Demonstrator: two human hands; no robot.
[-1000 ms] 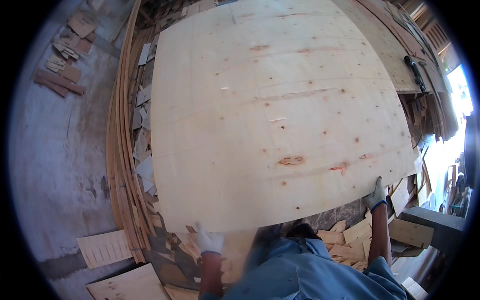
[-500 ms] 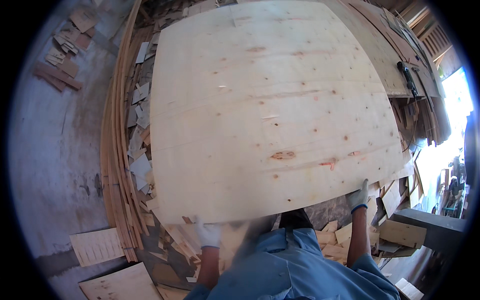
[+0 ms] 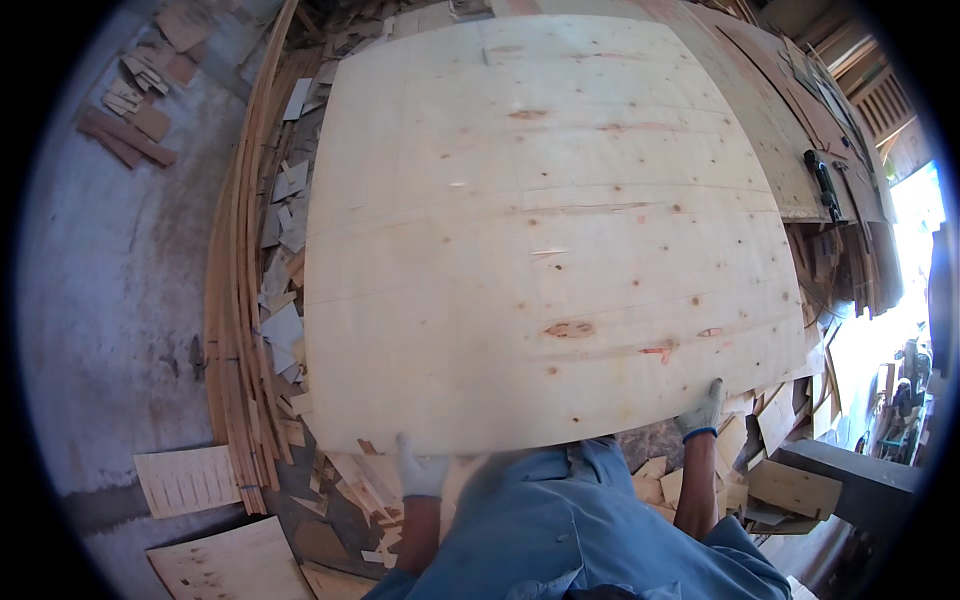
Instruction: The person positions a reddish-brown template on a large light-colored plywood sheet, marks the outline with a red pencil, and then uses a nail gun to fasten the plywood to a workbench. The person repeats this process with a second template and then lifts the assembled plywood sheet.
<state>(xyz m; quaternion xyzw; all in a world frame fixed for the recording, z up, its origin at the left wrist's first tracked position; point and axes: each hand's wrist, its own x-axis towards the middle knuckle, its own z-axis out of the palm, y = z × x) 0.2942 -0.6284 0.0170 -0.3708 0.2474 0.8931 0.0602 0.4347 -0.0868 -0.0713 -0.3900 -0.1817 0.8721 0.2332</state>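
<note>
A large pale plywood sheet point(image 3: 540, 240) with knots and reddish marks fills the middle of the head view. My left hand point(image 3: 421, 470), in a white glove, grips its near edge left of centre, thumb on top. Farther right along the same edge, my right hand point(image 3: 703, 410) in a glove with a blue cuff also holds the sheet, thumb on top. The fingers of both hands are hidden beneath the wood. The sheet's near edge is close to my body, and its far part reaches toward a wooden worktable.
Long wooden strips point(image 3: 240, 300) run along the left, beside a wall point(image 3: 120, 330). Broken wood scraps point(image 3: 284, 335) litter the floor. At the right stands a worktable point(image 3: 745, 120) bearing a dark tool point(image 3: 823, 185), with a grey beam point(image 3: 850, 465) nearer me.
The far edge of the sheet has shifted nearer in the view, and its near edge has come closer to my body. My right hand has moved slightly left and nearer; both hands keep hold.
</note>
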